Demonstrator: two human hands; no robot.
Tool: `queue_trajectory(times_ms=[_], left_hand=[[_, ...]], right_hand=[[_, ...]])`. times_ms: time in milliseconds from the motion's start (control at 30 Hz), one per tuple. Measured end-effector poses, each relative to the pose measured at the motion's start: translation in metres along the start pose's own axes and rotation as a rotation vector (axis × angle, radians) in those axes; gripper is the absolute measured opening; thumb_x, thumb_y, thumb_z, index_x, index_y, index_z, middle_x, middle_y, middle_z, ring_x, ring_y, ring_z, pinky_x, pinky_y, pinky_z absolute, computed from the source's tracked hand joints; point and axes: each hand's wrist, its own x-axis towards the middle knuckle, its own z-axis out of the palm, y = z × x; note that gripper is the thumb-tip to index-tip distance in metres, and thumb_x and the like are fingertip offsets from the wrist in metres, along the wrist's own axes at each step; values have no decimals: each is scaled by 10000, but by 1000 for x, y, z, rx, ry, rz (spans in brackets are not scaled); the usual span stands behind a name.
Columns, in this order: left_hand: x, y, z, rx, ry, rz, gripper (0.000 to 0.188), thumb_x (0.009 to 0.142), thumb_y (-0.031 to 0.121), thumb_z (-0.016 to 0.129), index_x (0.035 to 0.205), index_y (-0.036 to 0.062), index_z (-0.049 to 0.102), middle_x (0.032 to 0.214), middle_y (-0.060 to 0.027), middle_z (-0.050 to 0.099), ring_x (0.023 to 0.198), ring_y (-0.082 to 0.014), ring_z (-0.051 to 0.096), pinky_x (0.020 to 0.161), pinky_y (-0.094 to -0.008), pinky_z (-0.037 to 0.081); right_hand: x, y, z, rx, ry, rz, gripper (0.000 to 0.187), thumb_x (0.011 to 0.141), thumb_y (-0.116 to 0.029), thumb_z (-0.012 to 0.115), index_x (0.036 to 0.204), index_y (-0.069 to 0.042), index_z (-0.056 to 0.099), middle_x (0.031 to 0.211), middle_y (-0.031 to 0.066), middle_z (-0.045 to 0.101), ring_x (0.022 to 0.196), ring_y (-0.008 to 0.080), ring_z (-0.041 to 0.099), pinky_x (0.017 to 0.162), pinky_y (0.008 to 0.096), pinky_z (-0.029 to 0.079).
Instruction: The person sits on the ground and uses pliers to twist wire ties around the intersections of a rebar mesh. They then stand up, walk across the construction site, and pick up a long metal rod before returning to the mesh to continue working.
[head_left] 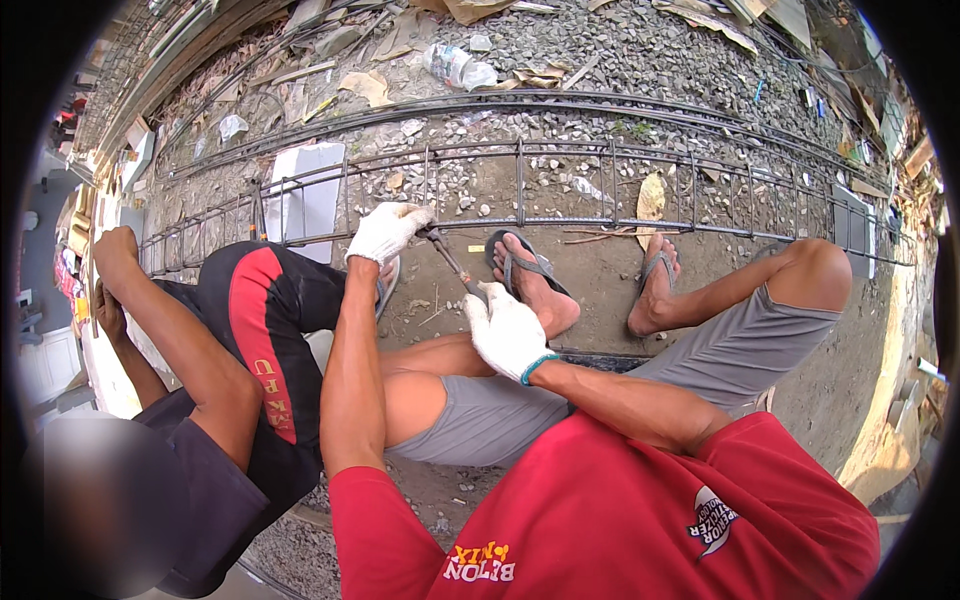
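Note:
My left hand (388, 232), in a white knitted glove, is closed over the near bar of a long rebar cage (520, 222). What its fingers grip is hidden. Right beside those fingers is the dark head of a metal hand tool (452, 262) with a slim, rusty shaft, its exact kind unclear. The shaft slants down toward me, and my right hand (508, 335), gloved in white with a teal cuff, is wrapped round its lower end. The cage lies crosswise in front of my feet, with stirrups spaced along its bars.
A co-worker (220, 400) sits close at my left, arms reaching toward the cage's left end. Pale blocks (305, 195) lie beneath the cage. Loose steel bars (420, 108) run behind it. Beyond are gravel (640, 70), a plastic bottle (448, 66) and scraps. My sandalled feet (535, 280) are near the cage.

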Motion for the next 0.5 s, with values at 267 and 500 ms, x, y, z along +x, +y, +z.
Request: queue_trajectory(times_ms=[267,500], left_hand=[[0,4,-5,72,-20,-38,480,940,472,621,1187,82,753,1050,-156,767,956,-244,720,880,-365,524],[-3,16,-5,61,-14,-73,485,942,464,623,1183,61,747,1044,-164,764,943,-243,713,879,-368,519]], right_hand=[[18,-10,-32,1239,-691,623,260,1043,-356,602,1196,-150,563,871,74,674,701,213,675,599,427,614],[31,7,-15,1091,-705,523,389,1011,-214,633,1387,-224,530,966,10,711,762,107,667,543,323,553]])
